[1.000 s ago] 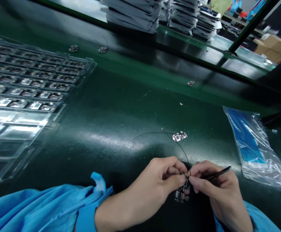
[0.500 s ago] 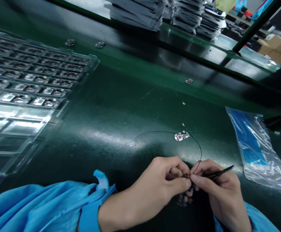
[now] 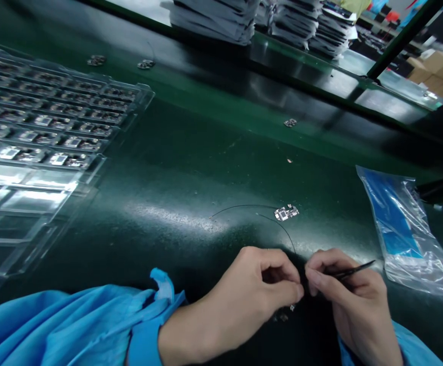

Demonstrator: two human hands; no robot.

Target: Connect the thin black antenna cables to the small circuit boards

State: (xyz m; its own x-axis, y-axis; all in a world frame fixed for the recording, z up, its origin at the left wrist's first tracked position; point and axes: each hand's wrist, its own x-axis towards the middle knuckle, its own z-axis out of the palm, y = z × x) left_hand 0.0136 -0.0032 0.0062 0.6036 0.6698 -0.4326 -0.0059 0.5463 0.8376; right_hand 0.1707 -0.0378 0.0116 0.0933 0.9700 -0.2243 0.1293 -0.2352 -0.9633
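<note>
Near the lower edge, my left hand (image 3: 261, 290) is pinched shut on a small circuit board (image 3: 287, 312), mostly hidden beneath my fingers. A thin black wire (image 3: 282, 231) rises from between my two hands and curves up to the left. My right hand (image 3: 345, 295) is closed on black tweezers (image 3: 353, 269), its fingertips touching those of the left hand at the wire's base. Another small circuit board (image 3: 286, 212) with its own thin wire lies on the dark green table (image 3: 191, 168) just beyond my hands.
Clear plastic trays (image 3: 34, 147) holding several small boards fill the left side. A clear plastic bag (image 3: 400, 229) with blue contents lies at the right. Loose small boards sit further back, one of them a board (image 3: 290, 122) near the green rail. Stacks of grey trays (image 3: 214, 20) stand behind it.
The wire between my hands has swung from a loop at the right over to the left. The held board has sunk lower under my fingers. My hands stayed together.
</note>
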